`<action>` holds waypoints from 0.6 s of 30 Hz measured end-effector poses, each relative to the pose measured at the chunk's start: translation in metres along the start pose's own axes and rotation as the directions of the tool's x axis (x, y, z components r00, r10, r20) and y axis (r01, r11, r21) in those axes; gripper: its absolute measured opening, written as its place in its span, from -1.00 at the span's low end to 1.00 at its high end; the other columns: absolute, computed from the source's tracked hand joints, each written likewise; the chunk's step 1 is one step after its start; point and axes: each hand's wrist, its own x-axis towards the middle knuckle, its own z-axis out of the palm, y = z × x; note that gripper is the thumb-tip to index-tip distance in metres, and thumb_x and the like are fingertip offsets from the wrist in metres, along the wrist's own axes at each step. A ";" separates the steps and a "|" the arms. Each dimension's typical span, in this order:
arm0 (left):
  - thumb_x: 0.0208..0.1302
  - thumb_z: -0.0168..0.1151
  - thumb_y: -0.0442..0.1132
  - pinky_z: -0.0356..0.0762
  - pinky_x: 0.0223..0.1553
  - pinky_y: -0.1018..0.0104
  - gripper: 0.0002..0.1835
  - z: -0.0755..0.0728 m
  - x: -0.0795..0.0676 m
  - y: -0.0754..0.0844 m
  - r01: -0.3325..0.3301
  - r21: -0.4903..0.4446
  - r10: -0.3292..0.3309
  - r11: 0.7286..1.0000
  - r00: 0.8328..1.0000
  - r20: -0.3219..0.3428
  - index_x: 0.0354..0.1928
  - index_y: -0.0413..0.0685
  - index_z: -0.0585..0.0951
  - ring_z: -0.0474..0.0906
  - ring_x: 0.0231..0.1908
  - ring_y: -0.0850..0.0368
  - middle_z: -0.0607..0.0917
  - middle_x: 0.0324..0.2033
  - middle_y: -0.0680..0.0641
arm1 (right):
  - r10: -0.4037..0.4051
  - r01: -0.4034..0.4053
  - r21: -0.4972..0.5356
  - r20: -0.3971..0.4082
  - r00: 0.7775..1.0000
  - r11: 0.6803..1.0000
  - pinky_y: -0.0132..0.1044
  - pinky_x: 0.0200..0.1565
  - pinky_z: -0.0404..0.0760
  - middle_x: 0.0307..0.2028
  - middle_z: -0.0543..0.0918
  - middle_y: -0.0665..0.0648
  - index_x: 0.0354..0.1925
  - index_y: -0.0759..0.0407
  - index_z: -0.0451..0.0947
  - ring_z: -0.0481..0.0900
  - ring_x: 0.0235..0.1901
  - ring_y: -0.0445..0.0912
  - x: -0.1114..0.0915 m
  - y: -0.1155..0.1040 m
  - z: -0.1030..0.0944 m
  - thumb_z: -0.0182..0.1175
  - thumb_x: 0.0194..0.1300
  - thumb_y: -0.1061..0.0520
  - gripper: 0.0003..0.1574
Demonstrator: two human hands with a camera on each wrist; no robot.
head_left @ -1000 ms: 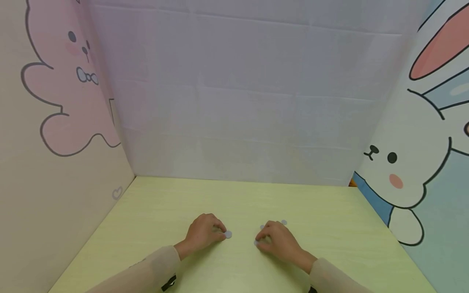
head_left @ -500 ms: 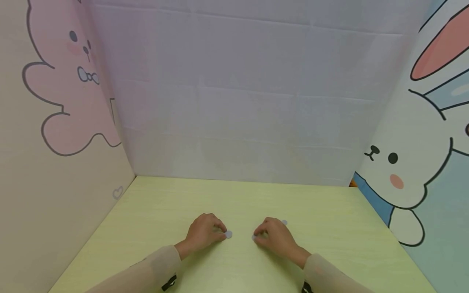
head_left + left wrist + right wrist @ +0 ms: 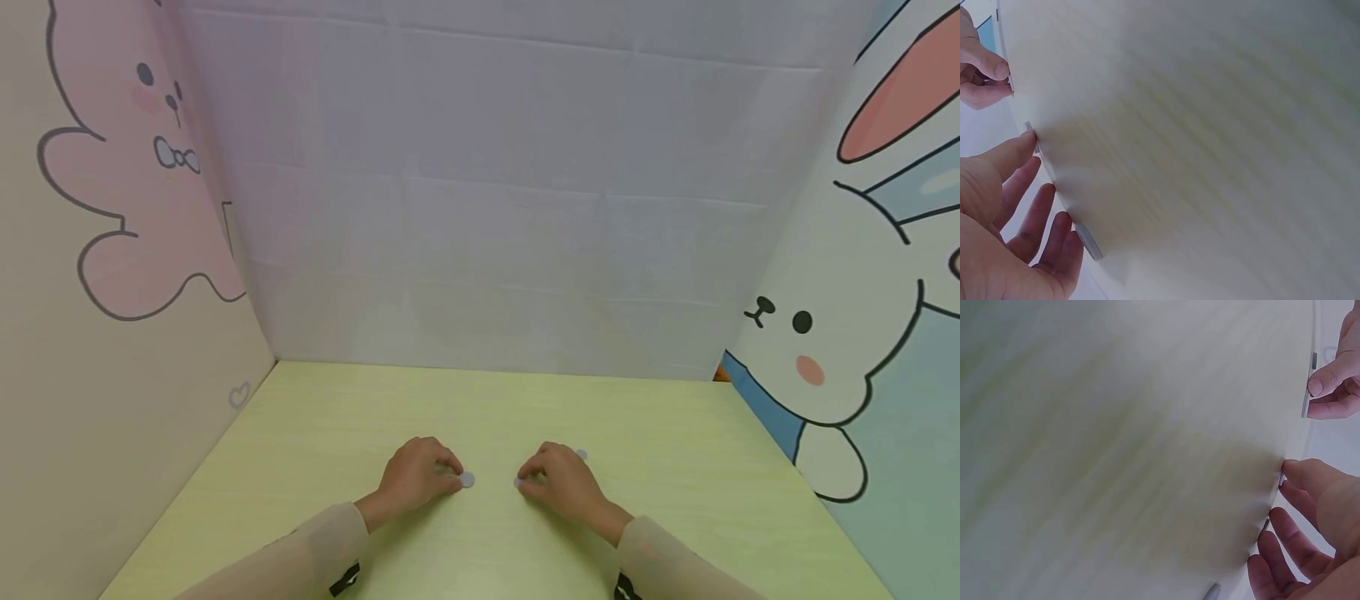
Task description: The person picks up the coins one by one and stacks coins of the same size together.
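Small flat grey round discs lie on the table. My left hand (image 3: 417,475) pinches one disc (image 3: 467,480) by its left edge between thumb and index finger, flat against the tabletop. Across a short gap, my right hand (image 3: 562,483) holds a second disc (image 3: 518,482) the same way, mostly covered by the fingertips. Behind the right hand's knuckles a further disc (image 3: 581,455) shows. In the right wrist view another disc (image 3: 1264,526) sits under the right hand's other fingers. In the left wrist view a thicker-looking disc (image 3: 1089,242) lies by the left hand's little finger.
The pale yellow-green table (image 3: 337,408) meets a white back sheet (image 3: 480,208). A side wall with a pink bear (image 3: 142,208) stands left, and one with a white rabbit (image 3: 847,367) stands right.
My right hand has slid its disc slightly away from me and a little left, now covering a disc that showed beyond it earlier. The left hand has stayed in place.
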 end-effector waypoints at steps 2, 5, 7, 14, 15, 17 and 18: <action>0.09 0.68 -0.10 0.56 -0.14 0.13 -0.84 -0.001 0.000 0.000 -0.002 0.000 0.002 1.000 1.000 0.001 -0.28 0.20 0.87 0.61 -0.16 0.11 0.77 -0.23 0.16 | 0.002 -0.002 0.000 0.000 1.000 1.000 -0.30 -0.22 0.54 -0.28 0.70 -0.07 -0.25 0.02 0.86 0.57 -0.28 -0.15 0.000 0.000 0.000 0.54 0.29 0.08 -0.93; 0.09 0.68 -0.08 0.58 -0.10 0.10 -0.81 0.000 0.002 -0.001 0.003 0.004 -0.003 1.000 1.000 0.005 -0.23 0.19 0.87 0.62 -0.13 0.11 0.78 -0.19 0.14 | 0.010 -0.010 0.006 0.003 1.000 1.000 -0.30 -0.22 0.55 -0.28 0.69 -0.06 -0.25 0.02 0.86 0.57 -0.28 -0.14 0.000 0.000 0.000 0.54 0.29 0.07 -0.92; 0.10 0.68 -0.07 0.61 -0.01 0.03 -0.79 0.000 0.004 0.000 -0.011 0.012 0.011 1.000 1.000 0.000 -0.22 0.18 0.87 0.65 -0.12 0.09 0.79 -0.18 0.13 | 0.016 -0.016 0.008 0.005 1.000 1.000 -0.30 -0.22 0.55 -0.28 0.69 -0.07 -0.25 0.01 0.86 0.57 -0.27 -0.14 0.000 0.000 0.000 0.54 0.29 0.06 -0.92; 0.11 0.67 -0.12 0.63 -0.16 0.15 -0.82 0.005 0.011 0.013 -0.062 0.034 0.062 0.997 0.998 0.000 -0.23 0.14 0.88 0.65 -0.15 0.06 0.79 -0.22 0.11 | 0.011 -0.011 0.042 0.007 1.000 0.999 -0.29 -0.21 0.57 -0.29 0.69 -0.07 -0.24 0.03 0.87 0.59 -0.27 -0.14 -0.002 0.000 -0.005 0.55 0.29 0.06 -0.90; 0.10 0.68 -0.12 0.62 -0.18 0.19 -0.81 0.006 0.012 0.015 -0.066 0.040 0.066 0.997 0.998 0.004 -0.23 0.14 0.88 0.65 -0.15 0.07 0.79 -0.23 0.12 | 0.008 -0.008 0.050 0.007 1.000 0.999 -0.29 -0.21 0.58 -0.29 0.69 -0.07 -0.24 0.04 0.87 0.60 -0.27 -0.13 -0.002 0.000 -0.005 0.55 0.28 0.06 -0.90; 0.09 0.68 -0.12 0.59 -0.20 0.24 -0.80 0.009 0.015 0.019 -0.074 0.046 0.073 0.996 0.997 0.015 -0.22 0.13 0.88 0.64 -0.15 0.07 0.79 -0.24 0.13 | 0.002 -0.003 0.057 0.008 1.000 0.998 -0.29 -0.21 0.59 -0.29 0.69 -0.06 -0.24 0.05 0.87 0.61 -0.27 -0.12 -0.003 0.000 -0.006 0.55 0.28 0.07 -0.89; 0.09 0.69 -0.12 0.59 -0.20 0.25 -0.79 0.011 0.016 0.021 -0.077 0.050 0.076 0.996 0.997 0.020 -0.22 0.14 0.88 0.64 -0.15 0.08 0.79 -0.24 0.13 | 0.001 -0.001 0.059 0.009 1.000 0.998 -0.29 -0.21 0.60 -0.29 0.70 -0.06 -0.24 0.06 0.87 0.62 -0.27 -0.11 -0.003 0.001 -0.005 0.55 0.28 0.07 -0.89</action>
